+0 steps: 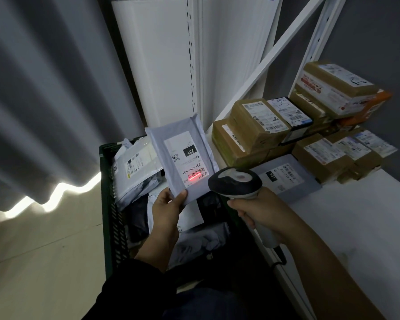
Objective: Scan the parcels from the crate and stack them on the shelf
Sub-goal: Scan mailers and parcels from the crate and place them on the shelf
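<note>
My left hand [169, 209] holds a grey poly mailer [183, 155] by its near bottom edge, thumb on the front and fingers curled behind. The parcel is raised above the green crate [109, 204] with its label side turned up toward me. The shipping label [185, 158] reads 231 in a black box and 231-239-K01 beneath it. A red scan line [193, 177] glows across the barcode at the label's near end.

My right hand [261, 212] is wrapped around the handle of a barcode scanner [234, 181]. Its dark head is aimed at the label from just beside the parcel's right edge, without touching it. A black cable [280, 257] hangs from the bottom of the handle.

More grey and white mailers [136, 172] lie piled in the crate below, along with some dark bags. The crate sits on the floor just left of the white shelf [356, 215].

On the shelf a flat grey mailer [286, 179] with a 231 label lies near the front, just past the scanner. Behind it, brown cardboard boxes [252, 132] are stacked in several layers toward the back. A grey curtain [44, 100] hangs to the left, with light showing under its hem.
</note>
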